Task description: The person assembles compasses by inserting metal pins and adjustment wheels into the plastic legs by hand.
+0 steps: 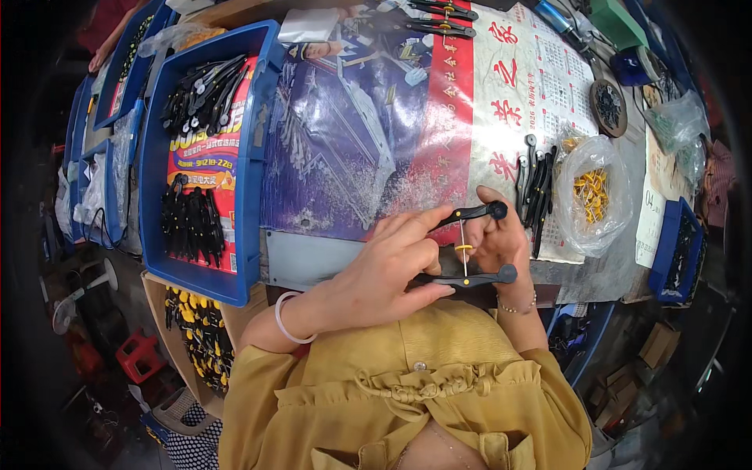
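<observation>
From my remote seat I see a large printed poster calendar (439,117) spread flat over the bench, blue pictured on its left, a red vertical band in the middle, a pale silvery date grid on the right. A red, yellow and blue printed flyer (205,160) lines the floor of the blue plastic tray at left. A clear plastic bag of small yellow parts (593,196) sits open at right. Beside it lies a white paper slip with handwriting (651,204). Another crumpled clear bag (677,121) rests further right.
</observation>
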`<action>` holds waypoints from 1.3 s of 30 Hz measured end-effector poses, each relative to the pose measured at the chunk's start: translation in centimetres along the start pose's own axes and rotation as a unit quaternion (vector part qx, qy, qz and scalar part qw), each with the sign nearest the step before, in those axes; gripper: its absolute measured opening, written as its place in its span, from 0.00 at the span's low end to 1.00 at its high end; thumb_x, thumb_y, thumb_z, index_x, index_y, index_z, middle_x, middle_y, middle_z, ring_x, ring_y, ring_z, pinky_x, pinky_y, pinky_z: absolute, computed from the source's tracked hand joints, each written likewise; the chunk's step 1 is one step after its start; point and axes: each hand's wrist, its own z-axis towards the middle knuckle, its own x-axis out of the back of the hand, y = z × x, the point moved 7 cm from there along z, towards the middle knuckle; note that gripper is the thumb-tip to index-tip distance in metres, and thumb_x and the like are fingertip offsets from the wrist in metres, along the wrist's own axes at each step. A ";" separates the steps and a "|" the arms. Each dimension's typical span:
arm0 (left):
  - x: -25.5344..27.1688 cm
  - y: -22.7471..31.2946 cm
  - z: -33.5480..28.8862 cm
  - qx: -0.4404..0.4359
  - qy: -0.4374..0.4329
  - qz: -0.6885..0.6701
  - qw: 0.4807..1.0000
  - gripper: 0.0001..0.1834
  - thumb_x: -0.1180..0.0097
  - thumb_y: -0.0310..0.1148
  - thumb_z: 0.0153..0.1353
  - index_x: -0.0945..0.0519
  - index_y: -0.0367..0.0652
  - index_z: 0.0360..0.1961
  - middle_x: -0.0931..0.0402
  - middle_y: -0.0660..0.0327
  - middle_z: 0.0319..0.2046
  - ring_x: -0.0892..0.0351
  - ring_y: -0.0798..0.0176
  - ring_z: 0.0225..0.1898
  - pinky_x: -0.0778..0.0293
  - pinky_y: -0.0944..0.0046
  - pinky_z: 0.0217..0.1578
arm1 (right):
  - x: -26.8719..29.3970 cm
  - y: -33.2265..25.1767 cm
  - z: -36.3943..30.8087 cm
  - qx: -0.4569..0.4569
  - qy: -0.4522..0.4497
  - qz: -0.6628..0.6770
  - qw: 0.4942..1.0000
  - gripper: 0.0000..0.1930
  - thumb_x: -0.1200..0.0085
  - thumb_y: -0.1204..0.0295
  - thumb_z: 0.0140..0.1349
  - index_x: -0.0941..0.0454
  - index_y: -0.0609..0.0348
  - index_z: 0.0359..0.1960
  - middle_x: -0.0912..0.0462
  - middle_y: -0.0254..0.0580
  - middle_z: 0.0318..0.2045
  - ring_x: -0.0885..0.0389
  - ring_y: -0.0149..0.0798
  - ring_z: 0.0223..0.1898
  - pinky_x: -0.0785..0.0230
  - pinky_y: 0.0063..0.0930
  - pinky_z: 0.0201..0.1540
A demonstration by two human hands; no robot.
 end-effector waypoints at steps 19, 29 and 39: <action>-0.1 -0.3 -0.1 -0.015 0.024 0.045 0.999 0.16 0.31 0.33 0.37 0.24 0.40 0.26 0.36 0.44 0.57 0.36 0.41 0.56 0.40 0.49 0.53 | -2.0 -1.8 -0.6 0.209 -0.099 -0.226 0.946 0.54 0.23 0.55 0.23 0.40 0.63 0.54 0.33 0.33 0.38 0.36 0.27 0.36 0.41 0.23 0.42; -0.1 -0.5 -0.4 -0.052 0.057 0.074 0.994 0.14 0.35 0.29 0.39 0.27 0.41 0.27 0.34 0.50 0.54 0.34 0.44 0.52 0.41 0.50 0.48 | -2.2 -1.6 -0.8 0.175 -0.092 -0.227 0.954 0.45 0.24 0.65 0.33 0.39 0.63 0.53 0.33 0.33 0.36 0.35 0.26 0.35 0.39 0.21 0.40; 0.3 0.0 -0.5 -0.095 0.129 0.100 0.982 0.16 0.34 0.24 0.34 0.23 0.40 0.29 0.25 0.53 0.43 0.25 0.55 0.38 0.37 0.60 0.37 | -3.1 -3.1 -0.9 0.264 -0.074 -0.324 0.906 0.32 0.28 0.68 0.39 0.32 0.62 0.46 0.28 0.39 0.34 0.31 0.28 0.31 0.38 0.19 0.33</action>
